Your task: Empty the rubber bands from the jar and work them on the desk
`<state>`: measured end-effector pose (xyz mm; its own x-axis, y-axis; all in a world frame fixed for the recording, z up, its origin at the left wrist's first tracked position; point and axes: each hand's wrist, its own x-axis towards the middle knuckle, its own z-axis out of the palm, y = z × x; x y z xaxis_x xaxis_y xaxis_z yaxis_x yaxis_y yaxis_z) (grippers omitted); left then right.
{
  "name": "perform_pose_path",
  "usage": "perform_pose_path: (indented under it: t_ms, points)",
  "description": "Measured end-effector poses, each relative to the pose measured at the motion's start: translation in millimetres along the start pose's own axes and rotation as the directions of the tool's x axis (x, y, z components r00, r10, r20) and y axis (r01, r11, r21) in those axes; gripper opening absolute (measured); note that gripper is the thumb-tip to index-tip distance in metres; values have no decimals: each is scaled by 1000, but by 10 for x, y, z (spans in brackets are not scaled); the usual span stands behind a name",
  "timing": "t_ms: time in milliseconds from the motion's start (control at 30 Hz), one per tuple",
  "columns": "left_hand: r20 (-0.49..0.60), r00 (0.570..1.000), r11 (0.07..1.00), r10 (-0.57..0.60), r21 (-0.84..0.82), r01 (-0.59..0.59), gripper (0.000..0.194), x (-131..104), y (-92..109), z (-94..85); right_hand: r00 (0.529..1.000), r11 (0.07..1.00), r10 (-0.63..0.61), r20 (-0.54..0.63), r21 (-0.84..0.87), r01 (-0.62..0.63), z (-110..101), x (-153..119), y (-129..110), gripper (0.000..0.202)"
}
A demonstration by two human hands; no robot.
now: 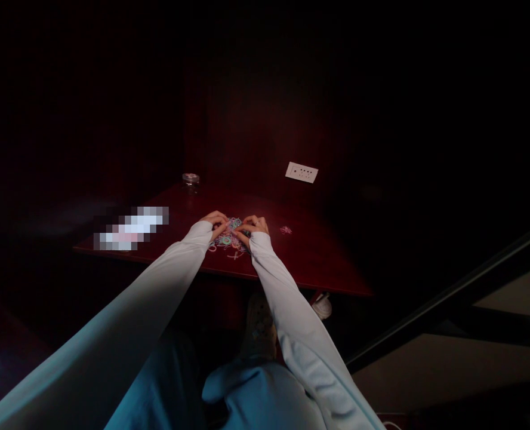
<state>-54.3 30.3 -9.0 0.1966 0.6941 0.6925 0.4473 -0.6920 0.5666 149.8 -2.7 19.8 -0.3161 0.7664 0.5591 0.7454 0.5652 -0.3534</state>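
Observation:
A loose pile of small, thin, coloured elastic bands [226, 240] in pink, lilac and green lies near the front of the dark red table. My left hand [216, 222] is at the pile's left side, its fingers bent and closed together with the thumb. From the right, my right hand [256, 226] reaches into the same pile, fingers curled and thumb close to them. Both sets of fingertips almost meet over the bands. What sits between them is too small to make out. A separate little heap of pink bands [285, 230] lies to the right of my right hand.
The table [310, 257] meets a dark wall holding a white socket plate [301, 172]. A clear lidded jar [190, 183] stands at the back left. A bright, pixelated object [131, 230] lies on the left. Below the front edge are a shoe [260, 325] and my knees.

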Motion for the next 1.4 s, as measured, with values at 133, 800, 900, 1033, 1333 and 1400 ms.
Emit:
perform_pose_path:
  t_ms: [133,800,900,1033,1333,1400]
  points:
    - [-2,1000,1000,5,5,-5,37,-2,9,5,1000,1000,4,-14,5,-4,12,3,-1,17]
    - [-62,997,998,-43,47,45,29,-22,-81,57,547,590,712,-439,-48,-806,-364,-164,755,24]
    - [-30,999,998,-43,55,44,26,-19,-83,45,546,594,713,-439,-34,-803,-351,-158,783,24]
    - [-13,998,997,-54,57,55,24,-17,-91,42,556,612,714,-425,-7,-791,-360,-163,793,26]
    - [-26,976,942,-217,257,216,16,-20,143,-20,671,674,607,-425,-170,-718,-363,-126,632,32]
    - [-82,960,891,-269,357,280,15,-22,244,-50,807,787,457,-373,-254,-563,-326,-105,501,34]
